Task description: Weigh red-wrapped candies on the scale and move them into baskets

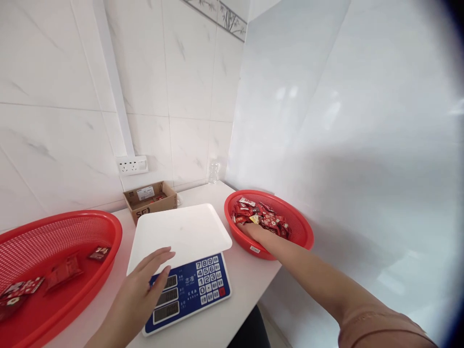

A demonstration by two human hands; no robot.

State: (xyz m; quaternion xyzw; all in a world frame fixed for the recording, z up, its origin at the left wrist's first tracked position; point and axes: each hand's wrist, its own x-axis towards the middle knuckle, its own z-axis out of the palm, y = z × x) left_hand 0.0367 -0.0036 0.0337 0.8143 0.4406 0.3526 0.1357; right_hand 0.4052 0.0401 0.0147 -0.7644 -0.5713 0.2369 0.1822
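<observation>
My left hand (143, 285) hovers with its fingers spread over the near edge of a white tray (179, 237), which sits on a blue-faced electronic scale (188, 292). It holds nothing, and I cannot tell whether it touches the tray. My right hand (255, 233) reaches into a round red plastic basket (300, 227), and its fingers are buried in a pile of red candy packets (263, 216). A few similar red packets (63, 271) lie in a larger red basket (58, 237) at the left.
A cardboard SF box (150, 200) stands against the tiled wall behind the scale. Above it is a white wall socket (132, 165). A clear plastic bottle (213, 173) stands in the back corner of the white counter (250, 285). A glossy white panel rises along the right side.
</observation>
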